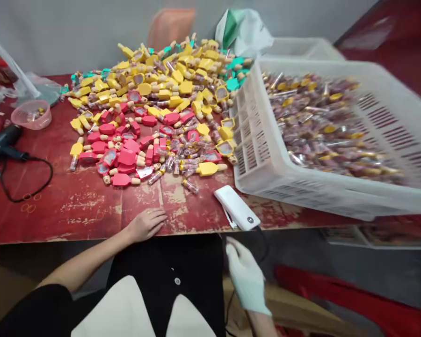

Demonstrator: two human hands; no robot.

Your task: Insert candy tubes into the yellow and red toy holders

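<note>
My left hand is bare and lies flat on the front edge of the red table, fingers stretched out and holding nothing. Below the edge, beside my black clothing, my right hand wears a pale glove. Its fingers are drawn together, and whatever is between them is hidden. A white power bank with a dark cable lies on the table just above that hand. Beyond my left hand spreads a heap of small popsicle-shaped pieces, red ones nearest and yellow ones behind. Several clear tubes lie among them.
A white plastic crate full of wrapped tubes stands tilted at the right. To the left are a hot-air gun with a looped cord and a pink basket. Teal pieces and a white-green bag are at the back.
</note>
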